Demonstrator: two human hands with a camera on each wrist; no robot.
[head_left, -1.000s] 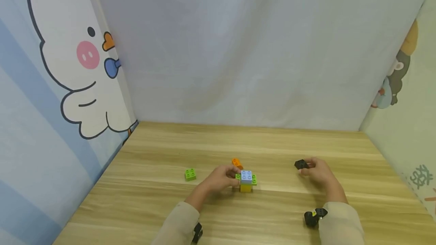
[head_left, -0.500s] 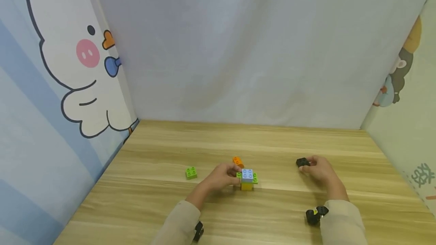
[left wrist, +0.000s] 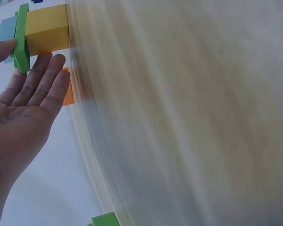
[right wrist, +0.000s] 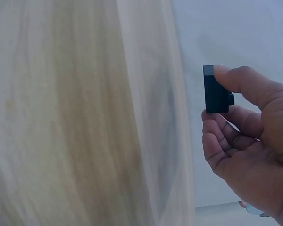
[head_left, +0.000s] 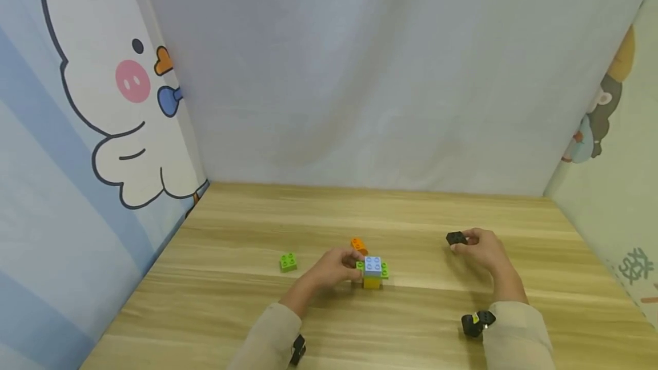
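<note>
While left hand point(head_left: 334, 265) steadies brick stack point(head_left: 373, 272) | right hand point(head_left: 482, 249) pinches black brick point(head_left: 455, 238)

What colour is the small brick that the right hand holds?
Black. The brick, pinched by the right hand, shows best in the right wrist view.

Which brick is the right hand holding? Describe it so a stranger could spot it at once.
Start at the wooden table and find the small stacked tower near its middle. Go right to the right hand, raised off the wood. The black brick pinched in its fingertips is the only dark brick; the others are green, orange, blue or yellow.
</note>
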